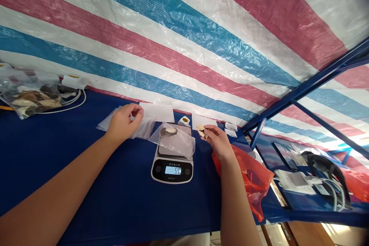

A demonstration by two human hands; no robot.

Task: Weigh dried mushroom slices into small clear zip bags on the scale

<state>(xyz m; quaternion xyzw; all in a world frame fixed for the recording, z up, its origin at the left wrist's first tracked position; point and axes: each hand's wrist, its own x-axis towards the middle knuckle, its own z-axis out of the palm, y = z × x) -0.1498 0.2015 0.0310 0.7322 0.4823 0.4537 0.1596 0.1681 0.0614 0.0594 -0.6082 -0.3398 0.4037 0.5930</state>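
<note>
— On that blue table point(72, 184), what's your right hand point(219, 142) holding?

— A couple of pale slices point(201, 130), pinched between my thumb and fingers, just beside the scale.

— And your left hand point(124, 122)?

— Its fingers are curled in narrow, right at a crumpled clear bag point(145, 127). I can't tell whether they're gripping its edge.

— What's between your hands?

— A digital scale point(172, 169). Its display looks like 5.4, though I can't quite make out the point. Another clear bag point(180, 144) sits on it, with one pale slice point(170, 131) inside.

— What's just around that?

— A red plastic bag point(245, 173) lies by my right wrist. Behind the scale are white paper sheets point(157, 112), a small cup of something brown point(184, 120), and little white packets point(230, 128).

— Further off?

— To the left, there's a bag of dried pieces point(31, 98) beside a white cable point(77, 102). Beyond everything hang a striped tarp point(161, 46) and a blue metal frame point(305, 88).
</note>
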